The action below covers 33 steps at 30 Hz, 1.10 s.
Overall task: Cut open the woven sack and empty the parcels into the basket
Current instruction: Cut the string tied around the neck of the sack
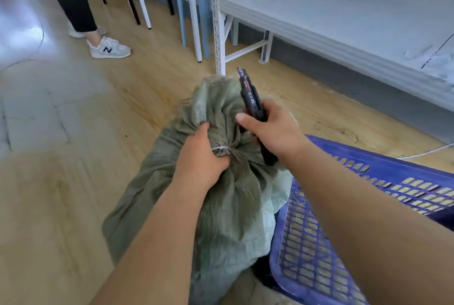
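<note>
Sack (221,206) of green woven cloth was seen standing on a wooden floor (73,194), its neck gathered and bound by a white tie (219,149). The neck was gripped by the left hand (200,157), fingers curled round the bunched cloth with the tie just beside the thumb. Above that hand the loose top of the sack rose in crumpled folds.

A dark cutter (250,94) was clenched in the right hand (272,130), just to the right of the left hand. Its handle was wrapped by the fingers, and its far end pointed up and away from the hand, lying against the right side of the sack's top. Whether a blade was out could not be told.

Below and to the right of the right hand, under its forearm, a blue slotted basket (319,243) was seen touching the sack's side. Grey shelving (344,22) stood well beyond the right hand. Far beyond the left hand, a person's leg and white shoe (108,48) were visible.
</note>
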Available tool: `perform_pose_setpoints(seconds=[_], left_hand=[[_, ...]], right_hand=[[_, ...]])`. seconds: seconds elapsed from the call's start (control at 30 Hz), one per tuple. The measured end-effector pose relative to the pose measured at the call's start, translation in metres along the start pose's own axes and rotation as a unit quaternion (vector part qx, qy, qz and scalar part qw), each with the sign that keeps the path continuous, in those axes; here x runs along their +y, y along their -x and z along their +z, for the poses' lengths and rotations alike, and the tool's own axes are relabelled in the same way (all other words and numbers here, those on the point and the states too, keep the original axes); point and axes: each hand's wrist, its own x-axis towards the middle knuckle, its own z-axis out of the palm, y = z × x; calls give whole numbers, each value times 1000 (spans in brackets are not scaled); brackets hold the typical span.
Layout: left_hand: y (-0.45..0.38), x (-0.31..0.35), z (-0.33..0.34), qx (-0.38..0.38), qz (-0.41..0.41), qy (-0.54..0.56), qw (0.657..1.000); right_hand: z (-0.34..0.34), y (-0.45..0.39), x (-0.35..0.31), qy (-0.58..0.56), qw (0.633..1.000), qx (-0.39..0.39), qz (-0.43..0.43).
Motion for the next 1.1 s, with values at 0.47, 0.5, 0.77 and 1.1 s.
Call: perform_pose_setpoints(seconds=[0.47,0.5,0.77,1.1], left_hand=[[-25,-7,-1,90,36,-12,995],[-26,-9,-1,95,38,-30,994],[-16,-4,-10,152,171,24,973],[-21,-9,-5,28,52,-57,997]], right_hand=[[24,15,8,-6,1000,-24,-8],[24,13,6,-7,999,-40,4],[32,9,5,-34,998,44,-2],[24,21,6,-66,993,97,18]])
